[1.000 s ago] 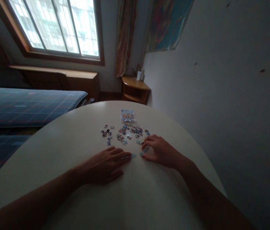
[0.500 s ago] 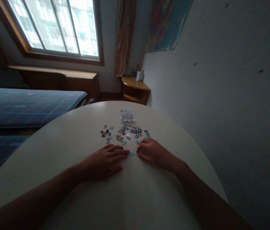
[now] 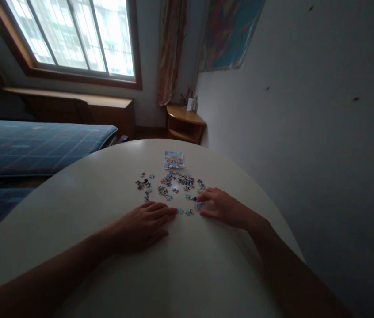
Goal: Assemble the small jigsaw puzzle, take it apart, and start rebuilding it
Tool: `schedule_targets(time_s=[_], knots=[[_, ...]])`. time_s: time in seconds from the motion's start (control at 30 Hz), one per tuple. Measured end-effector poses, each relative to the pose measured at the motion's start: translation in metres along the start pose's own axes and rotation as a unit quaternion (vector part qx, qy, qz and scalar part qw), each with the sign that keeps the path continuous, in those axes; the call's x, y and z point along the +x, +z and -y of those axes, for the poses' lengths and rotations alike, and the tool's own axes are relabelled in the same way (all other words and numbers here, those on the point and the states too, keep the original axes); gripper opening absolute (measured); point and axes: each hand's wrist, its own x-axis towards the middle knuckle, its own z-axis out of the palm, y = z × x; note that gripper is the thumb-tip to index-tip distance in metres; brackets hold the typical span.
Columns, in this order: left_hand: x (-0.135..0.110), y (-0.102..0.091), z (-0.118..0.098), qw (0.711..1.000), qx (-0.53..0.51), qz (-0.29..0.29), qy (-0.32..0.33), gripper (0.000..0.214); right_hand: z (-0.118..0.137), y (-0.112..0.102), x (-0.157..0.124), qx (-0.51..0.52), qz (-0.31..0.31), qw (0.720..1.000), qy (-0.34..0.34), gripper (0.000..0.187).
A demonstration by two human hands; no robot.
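Note:
A scatter of small coloured jigsaw pieces [image 3: 173, 183] lies on a round white table [image 3: 180, 269]. My left hand [image 3: 142, 225] rests flat on the table, fingers stretched out toward two or three pieces [image 3: 184, 211] lying just past its fingertips. My right hand [image 3: 222, 206] sits palm down at the right edge of the scatter, its fingers curled over a bluish piece [image 3: 198, 206]. A small printed picture card [image 3: 173, 160] lies beyond the pieces.
A wall runs close along the table's right side. A bed with a blue checked cover [image 3: 34, 145] stands to the left. A wooden corner shelf [image 3: 184, 123] and a window [image 3: 74, 37] are at the back.
My right hand drew toward my left with a piece, then moved back to the right. A few pieces now lie between the two hands. My left hand has barely moved.

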Motion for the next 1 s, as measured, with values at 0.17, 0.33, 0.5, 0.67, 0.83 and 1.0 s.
schedule_targets(time_s=[0.17, 0.33, 0.5, 0.67, 0.83, 1.0], knots=[[0.0, 0.002, 0.001, 1.0, 0.001, -0.004, -0.012, 0.048, -0.006, -0.008, -0.002, -0.002, 0.013, 0.999, 0.048, 0.015], [-0.002, 0.003, 0.002, 1.0, -0.007, -0.006, -0.013, 0.048, -0.011, -0.009, -0.002, 0.004, -0.016, 0.996, 0.083, 0.01], [-0.002, 0.002, 0.002, 1.0, -0.017, -0.012, -0.015, 0.047, -0.013, -0.005, 0.001, 0.015, -0.026, 0.998, 0.061, 0.014], [-0.002, 0.002, 0.002, 0.999, -0.031, -0.017, -0.012, 0.047, -0.01, -0.006, 0.0, 0.031, 0.004, 0.999, 0.042, 0.012], [-0.002, 0.003, 0.002, 0.999, -0.034, -0.021, -0.013, 0.047, -0.009, -0.007, 0.001, 0.024, 0.028, 0.999, 0.023, 0.007], [-0.002, 0.002, 0.002, 1.0, -0.021, -0.011, -0.013, 0.048, -0.004, -0.008, 0.0, 0.007, 0.037, 0.999, 0.023, 0.01]])
